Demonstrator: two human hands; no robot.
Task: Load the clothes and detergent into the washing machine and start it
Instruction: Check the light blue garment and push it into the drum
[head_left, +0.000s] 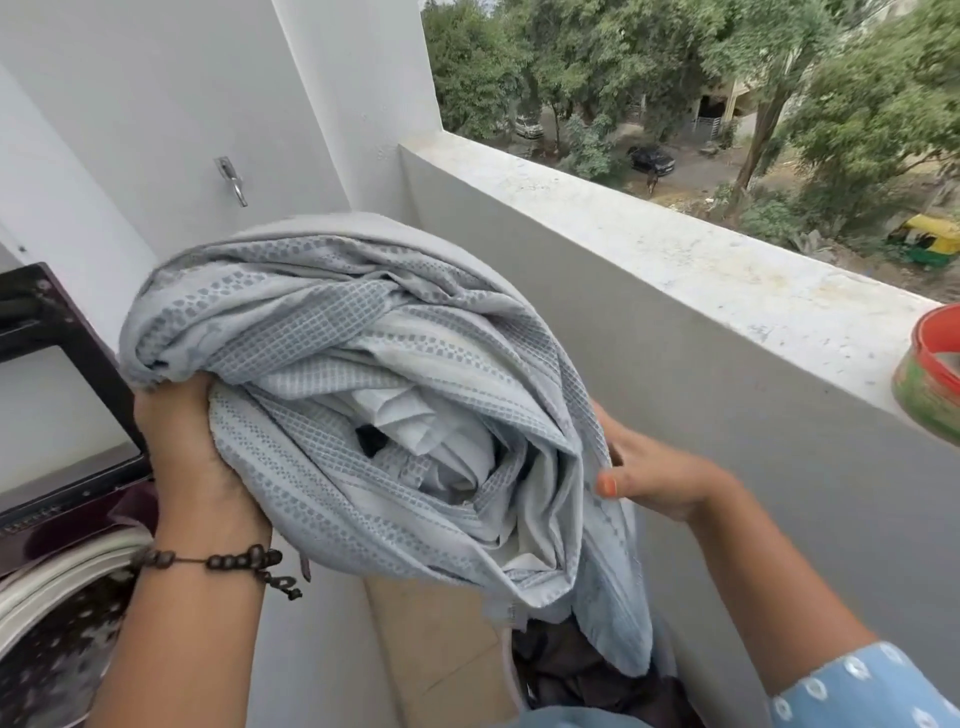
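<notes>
Grey-blue woven cotton bundle: soft, bulky, light, likely to unroll. Left hand fingers grip its edge; right hand fingers, extended, support its side.

I can read no words, brand or numbers anywhere; the printing on the red-rimmed green round tin at my far right is too blurred.

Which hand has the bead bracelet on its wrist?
The left hand, gripping the grey cloth bundle. The right hand has a bare wrist.
</notes>
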